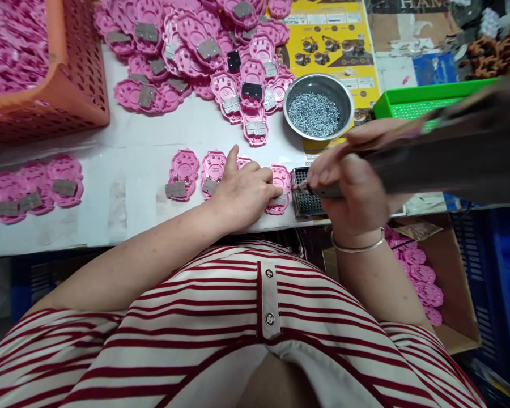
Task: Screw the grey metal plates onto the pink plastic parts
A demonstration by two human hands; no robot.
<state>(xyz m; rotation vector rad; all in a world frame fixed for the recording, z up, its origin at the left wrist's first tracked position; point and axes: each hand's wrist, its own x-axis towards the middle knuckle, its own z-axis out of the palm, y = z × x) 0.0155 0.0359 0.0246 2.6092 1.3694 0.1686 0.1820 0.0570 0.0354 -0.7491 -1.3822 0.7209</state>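
Note:
My left hand (244,195) lies palm down with its fingers spread, over a row of pink plastic housings on the table. Its fingertips rest on the rightmost pink housing (279,177), at a small grey metal plate on it. Another pink housing (240,162) is partly hidden beneath the hand. My right hand (357,192) is wrapped around a dark electric screwdriver (433,161), blurred by motion. The tool's tip is over the left side of a small black perforated tray (306,207), right beside that housing. A steel bowl (318,107) of tiny screws stands just behind.
Pink housings with metal plates (208,48) are heaped at the back. An orange basket (79,73) of pink pieces stands at the left, near a row of housings (63,175). A green tray (429,102) is at the right; a cardboard box (454,317) sits below the table.

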